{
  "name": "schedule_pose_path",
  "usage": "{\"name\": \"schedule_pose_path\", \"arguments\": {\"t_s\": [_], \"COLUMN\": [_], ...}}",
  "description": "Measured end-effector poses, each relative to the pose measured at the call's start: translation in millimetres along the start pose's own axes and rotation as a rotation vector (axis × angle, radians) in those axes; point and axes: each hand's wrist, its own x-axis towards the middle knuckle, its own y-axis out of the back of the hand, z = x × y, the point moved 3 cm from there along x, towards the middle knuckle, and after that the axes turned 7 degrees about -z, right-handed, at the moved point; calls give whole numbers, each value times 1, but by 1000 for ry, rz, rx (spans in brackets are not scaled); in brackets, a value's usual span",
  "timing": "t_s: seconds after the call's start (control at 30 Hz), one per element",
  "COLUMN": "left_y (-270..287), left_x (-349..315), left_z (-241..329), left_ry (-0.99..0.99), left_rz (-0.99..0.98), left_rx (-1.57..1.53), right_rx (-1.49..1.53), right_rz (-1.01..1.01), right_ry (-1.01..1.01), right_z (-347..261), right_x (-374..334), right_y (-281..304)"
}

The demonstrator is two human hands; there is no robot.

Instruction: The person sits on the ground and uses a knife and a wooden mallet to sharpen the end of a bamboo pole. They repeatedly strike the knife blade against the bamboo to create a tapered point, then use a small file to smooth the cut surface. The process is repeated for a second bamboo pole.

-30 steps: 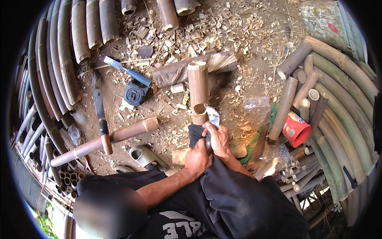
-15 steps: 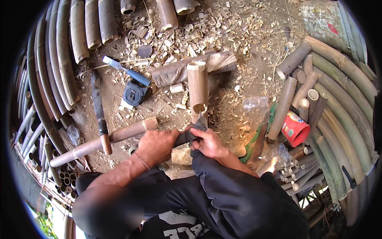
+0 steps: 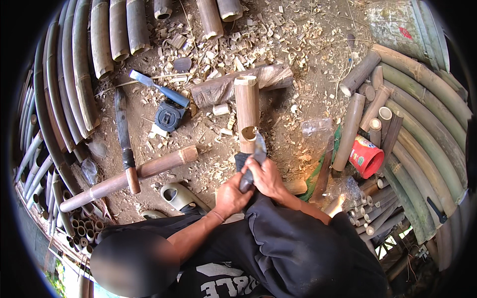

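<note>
A knife (image 3: 260, 146) with a short grey blade points away from me, tilted slightly to the right. My right hand (image 3: 267, 180) wraps round it near the base of the blade. Against it, my left hand (image 3: 233, 196) is closed on the dark handle, part of which shows between the two hands. The blade tip lies at the right edge of a hole cut in a bamboo section (image 3: 246, 102). That section rests across a short log (image 3: 213, 92), its near end by the dark cloth over my leg.
Left lie a long-bladed knife (image 3: 122, 119) across a bamboo pole (image 3: 112, 187), a blue-handled chisel (image 3: 171, 95) and a tape measure (image 3: 168, 117). A green clog (image 3: 176, 194) is nearer me. Right, a red container (image 3: 366, 158) sits beside bamboo pieces. Wood chips litter the ground.
My left hand has moved right and closer to me, beside the right hand. The knife has swung from crosswise to pointing away, and the clog shows more fully.
</note>
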Motion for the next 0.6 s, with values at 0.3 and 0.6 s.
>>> {"name": "schedule_pose_path", "arguments": {"t_s": [0.3,0.6], "left_y": [129,89], "left_x": [25,68], "left_z": [59,220], "left_ry": [-215,-239], "left_rz": [118,-299], "left_rx": [872,1737], "right_rx": [1136,1772], "right_rz": [-179,-191], "right_ry": [2,-235], "right_z": [-22,-34], "right_x": [40,32], "right_y": [-35,4]}}
